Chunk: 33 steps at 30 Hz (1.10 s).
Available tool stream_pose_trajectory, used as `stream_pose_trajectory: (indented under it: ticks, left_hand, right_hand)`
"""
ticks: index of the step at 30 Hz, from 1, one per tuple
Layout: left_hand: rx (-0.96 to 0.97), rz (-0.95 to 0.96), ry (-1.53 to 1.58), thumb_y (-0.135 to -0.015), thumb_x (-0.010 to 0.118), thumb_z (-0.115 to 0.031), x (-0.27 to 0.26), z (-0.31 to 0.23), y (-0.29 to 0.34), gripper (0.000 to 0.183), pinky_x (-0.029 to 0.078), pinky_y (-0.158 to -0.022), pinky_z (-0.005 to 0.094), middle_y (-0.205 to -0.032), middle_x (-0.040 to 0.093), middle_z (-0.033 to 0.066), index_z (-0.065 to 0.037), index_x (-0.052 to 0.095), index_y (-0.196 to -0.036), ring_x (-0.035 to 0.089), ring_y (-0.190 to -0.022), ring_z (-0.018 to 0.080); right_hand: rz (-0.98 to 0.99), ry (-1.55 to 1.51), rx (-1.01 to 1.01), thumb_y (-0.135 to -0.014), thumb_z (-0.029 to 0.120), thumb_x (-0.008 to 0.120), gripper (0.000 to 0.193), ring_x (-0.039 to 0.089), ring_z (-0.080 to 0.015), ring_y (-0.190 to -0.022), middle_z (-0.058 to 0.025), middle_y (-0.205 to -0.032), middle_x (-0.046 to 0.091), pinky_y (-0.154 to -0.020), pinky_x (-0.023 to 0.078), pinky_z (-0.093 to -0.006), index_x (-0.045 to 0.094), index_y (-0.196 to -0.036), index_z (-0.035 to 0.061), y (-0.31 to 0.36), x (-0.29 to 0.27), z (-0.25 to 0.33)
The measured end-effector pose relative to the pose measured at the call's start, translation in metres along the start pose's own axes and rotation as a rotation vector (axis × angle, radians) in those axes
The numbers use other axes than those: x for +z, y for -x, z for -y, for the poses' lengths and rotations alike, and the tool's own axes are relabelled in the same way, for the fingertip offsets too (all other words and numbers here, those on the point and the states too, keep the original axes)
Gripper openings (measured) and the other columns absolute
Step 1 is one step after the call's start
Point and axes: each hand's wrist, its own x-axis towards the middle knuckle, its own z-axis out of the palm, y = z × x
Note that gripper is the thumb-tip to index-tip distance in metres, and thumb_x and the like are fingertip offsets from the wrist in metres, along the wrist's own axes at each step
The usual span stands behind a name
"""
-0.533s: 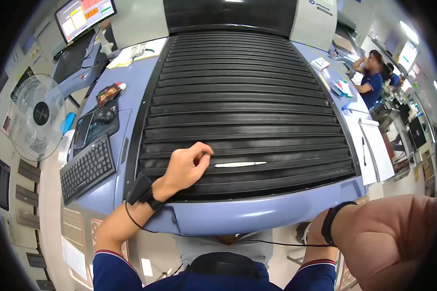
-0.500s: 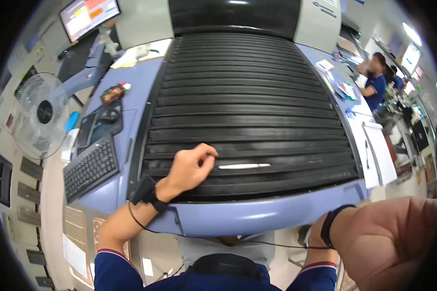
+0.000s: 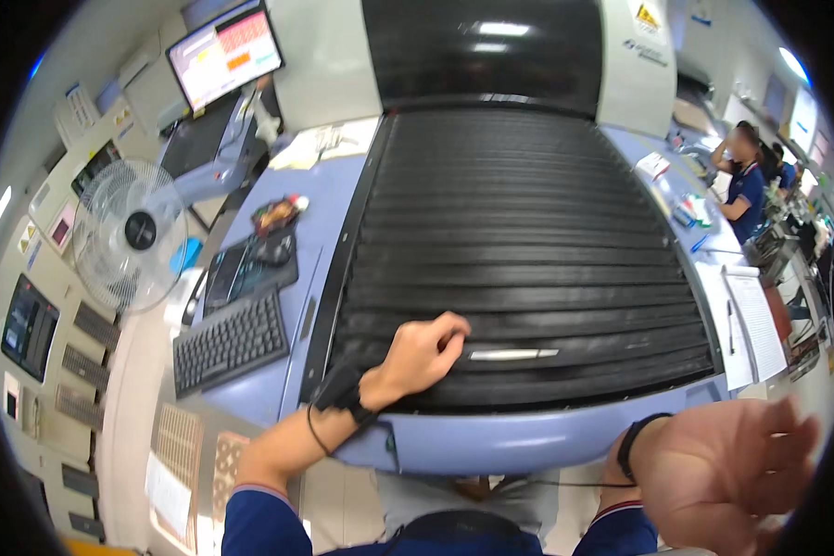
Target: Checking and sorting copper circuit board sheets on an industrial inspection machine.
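My left hand (image 3: 427, 353) is curled closed just above the black pleated cover (image 3: 519, 250) of a large machine. Any object inside its fingers is hidden. A black band with a cord circles that wrist. Right beside the hand, a slim white pen-like stick (image 3: 514, 354) lies on the pleats. Close to the camera at the lower right, my right hand (image 3: 727, 473) is raised with its palm showing and its fingers apart, somewhat blurred. It holds nothing that I can see, and a black band sits on its wrist.
A keyboard (image 3: 232, 343), a mouse (image 3: 275, 248) and a fan (image 3: 132, 233) stand on the left, below a monitor (image 3: 224, 56). Papers and a notepad (image 3: 756, 320) with a pen (image 3: 730, 326) lie along the right ledge. A person (image 3: 743, 185) in dark blue works beyond.
The whole view has shifted, so the machine appears lower and further right. My left hand stays by the white stick. The right hand's fingers have come further into view.
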Motion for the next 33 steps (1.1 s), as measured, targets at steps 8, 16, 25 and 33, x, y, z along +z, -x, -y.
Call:
stream_pose_trajectory:
  ticks: [8,16,25,33]
  left_hand:
    - [0.007,-0.033,-0.005,-0.087,0.064,-0.005,-0.015,-0.004,0.005,0.011,0.048,-0.050,0.0287,-0.061,0.060,0.0073,-0.004,0.065,-0.098,0.061,-0.051,0.0177]
    - [0.036,-0.084,-0.040,-0.086,0.070,-0.008,-0.013,0.000,-0.004,0.018,0.048,-0.050,0.0252,-0.060,0.061,0.0046,-0.004,0.063,-0.102,0.060,-0.051,0.0115]
    - [-0.035,-0.272,-0.148,-0.085,0.073,-0.008,-0.036,0.017,-0.010,0.014,0.050,-0.052,0.0239,-0.062,0.064,0.0055,-0.003,0.060,-0.085,0.065,-0.054,0.0114]
    - [-0.105,-0.404,-0.271,-0.084,0.071,-0.008,-0.049,0.028,-0.024,0.012,0.049,-0.053,0.0278,-0.063,0.065,0.0079,-0.003,0.060,-0.085,0.066,-0.057,0.0164]
  right_hand:
    - [0.113,-0.071,0.326,-0.085,0.002,0.063,0.024,0.069,-0.0358,-0.094,-0.0233,-0.108,0.068,-0.078,0.058,-0.0405,0.057,-0.109,0.0018,0.019,0.064,-0.017]
    - [0.557,0.086,0.804,-0.077,-0.011,0.064,0.030,0.068,-0.0238,-0.071,-0.0141,-0.089,0.070,-0.063,0.055,-0.0308,0.068,-0.103,0.0031,0.191,0.071,-0.050]
    - [0.547,0.022,1.215,-0.081,-0.007,0.064,0.020,0.074,-0.0233,-0.083,-0.0142,-0.091,0.074,-0.071,0.056,-0.0291,0.067,-0.099,0.0009,0.209,0.064,-0.052]
    - [0.470,0.074,1.234,-0.080,-0.006,0.064,0.021,0.074,-0.0188,-0.084,-0.0120,-0.090,0.075,-0.074,0.056,-0.0270,0.067,-0.101,-0.0008,0.214,0.049,-0.077]
